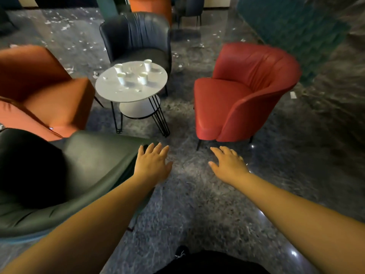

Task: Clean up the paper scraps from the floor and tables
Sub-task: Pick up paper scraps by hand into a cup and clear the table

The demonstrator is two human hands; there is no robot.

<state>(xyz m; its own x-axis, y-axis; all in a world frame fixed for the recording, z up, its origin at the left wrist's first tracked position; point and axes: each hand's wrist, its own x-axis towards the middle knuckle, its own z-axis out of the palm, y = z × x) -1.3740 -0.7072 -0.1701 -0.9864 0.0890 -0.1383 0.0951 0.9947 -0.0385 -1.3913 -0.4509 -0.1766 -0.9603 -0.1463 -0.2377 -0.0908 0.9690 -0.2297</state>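
Note:
White paper scraps (65,27) lie scattered over the dark marble floor far ahead, behind the chairs. More small scraps (138,90) sit on the round white table (110,93), among several white paper cups (142,78). My left hand (153,165) is stretched forward with straight fingers, empty, over the edge of a dark green chair. My right hand (229,165) reaches forward over the bare floor, fingers relaxed and empty. Both hands are well short of the table.
A dark green armchair (88,175) stands close at the left, a red armchair (246,91) at the right, an orange one (39,86) at the far left and a dark grey one (138,36) behind the table. Open floor (189,184) runs between the green and red chairs.

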